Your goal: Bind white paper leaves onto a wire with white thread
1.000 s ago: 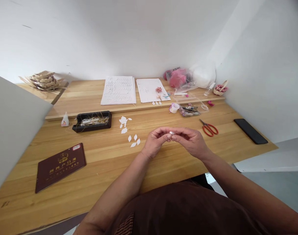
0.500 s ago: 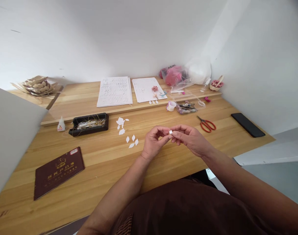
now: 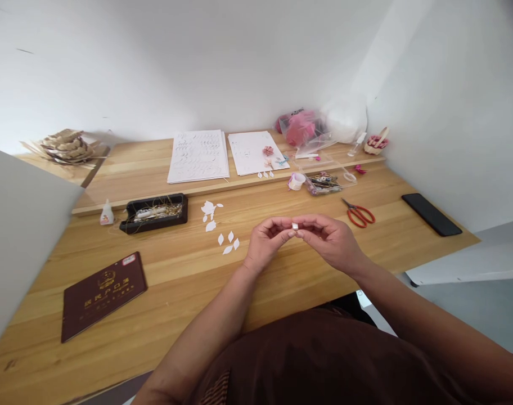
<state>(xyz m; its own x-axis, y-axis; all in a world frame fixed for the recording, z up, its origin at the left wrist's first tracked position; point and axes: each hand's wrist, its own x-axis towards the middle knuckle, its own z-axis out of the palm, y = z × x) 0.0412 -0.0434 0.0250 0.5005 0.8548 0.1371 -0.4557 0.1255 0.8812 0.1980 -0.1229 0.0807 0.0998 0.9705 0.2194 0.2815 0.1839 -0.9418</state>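
Note:
Between the fingertips of both hands is a small white piece [image 3: 295, 226], mostly covered, so its kind does not show. My left hand [image 3: 268, 239] pinches its left side with thumb and forefinger. From the right, my right hand [image 3: 330, 239] pinches the same piece, its fingers curled. Several white leaf-shaped cutouts [image 3: 228, 250] lie on the table left of my left hand, with more white petal shapes [image 3: 208, 208] behind them. Scissors with red handles [image 3: 360, 216] rest to the right of my right hand.
Along the left stand a glue bottle [image 3: 107, 214], a black tray [image 3: 125, 227] of wires and a maroon booklet [image 3: 104, 295]. A tape roll [image 3: 296, 181] and a clear box [image 3: 348, 179] sit behind my hands. Paper stacks [image 3: 197, 157] lie on the raised shelf; a phone [image 3: 431, 214] lies right.
My right fingers have shifted on the small white piece, and the two thumbs now sit closer together below it. The whole view has moved slightly; the table things lie as before.

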